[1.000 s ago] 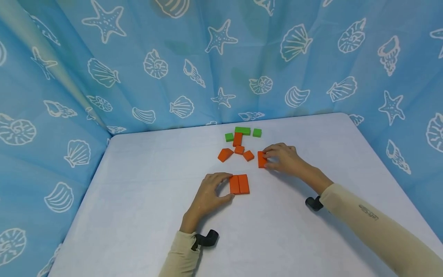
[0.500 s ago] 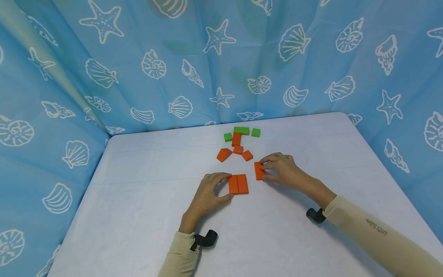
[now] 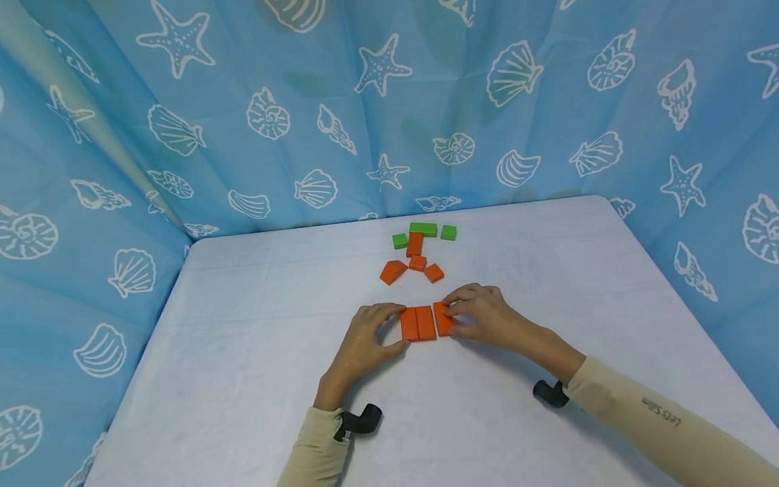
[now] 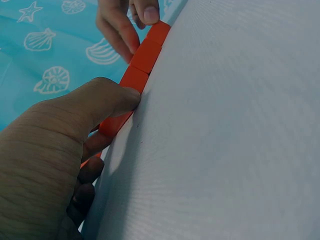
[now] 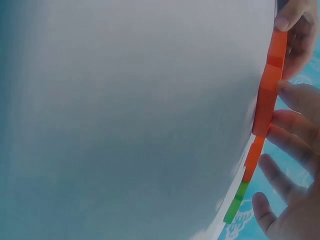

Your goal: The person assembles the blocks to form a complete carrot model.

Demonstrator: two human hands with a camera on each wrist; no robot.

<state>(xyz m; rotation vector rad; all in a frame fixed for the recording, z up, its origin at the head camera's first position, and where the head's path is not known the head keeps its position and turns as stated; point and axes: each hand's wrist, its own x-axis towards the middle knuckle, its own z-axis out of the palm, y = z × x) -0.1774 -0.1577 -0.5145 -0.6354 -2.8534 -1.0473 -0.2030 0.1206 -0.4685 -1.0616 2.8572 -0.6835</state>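
Note:
Two orange rectangular blocks lie flat side by side on the white tabletop: a left block (image 3: 409,326) and a middle block (image 3: 426,323). My left hand (image 3: 364,338) holds the left one between thumb and fingers, the thumb along its near side in the left wrist view. With thumb and fingers, my right hand (image 3: 487,316) pinches a third orange block (image 3: 441,320), partly covered by the fingertips. A narrow gap separates that block from the middle one. From low down, the right wrist view shows the third block (image 5: 266,102) with the thumb at its upper edge.
Farther back lie an upright-set orange rectangle (image 3: 414,244), a small orange block (image 3: 418,263), an orange angled block (image 3: 393,272) and another orange piece (image 3: 434,272). Behind them are a long green block (image 3: 423,229) and two green squares (image 3: 448,233). A blue seashell curtain (image 3: 341,101) borders the table.
My right hand has brought the third orange block nearer and leftward, from beside the back pieces to right by the middle block. The left hand has stayed in place.

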